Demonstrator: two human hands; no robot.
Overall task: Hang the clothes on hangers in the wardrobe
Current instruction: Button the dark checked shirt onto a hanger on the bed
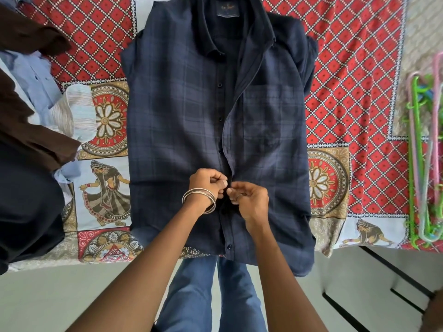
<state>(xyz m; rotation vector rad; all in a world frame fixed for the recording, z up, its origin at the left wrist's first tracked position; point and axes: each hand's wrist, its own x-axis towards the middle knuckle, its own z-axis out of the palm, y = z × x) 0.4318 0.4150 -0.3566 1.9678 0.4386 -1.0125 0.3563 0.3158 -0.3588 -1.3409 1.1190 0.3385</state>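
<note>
A dark navy checked shirt (191, 116) lies flat on its back across the middle of the bed, collar toward the far edge and hem hanging just over the near edge. Its front is open from the collar down to about the lower third, where the two plackets meet. There the left hand (207, 184) pinches the button-side placket between curled fingers, and the right hand (249, 196) pinches the facing edge, fingertips of both hands almost touching over the seam. Thin metal bangles (199, 198) circle the left wrist.

The shirt rests on a printed bedsheet (340, 75), red diamonds with flower medallions and dancer figures along the near border. At the bed's left edge lies a heap of other clothes (36, 111), brown, pale blue and striped. Along the right edge lies a bundle of green and pink plastic hangers (422, 149), well apart from the shirt.
</note>
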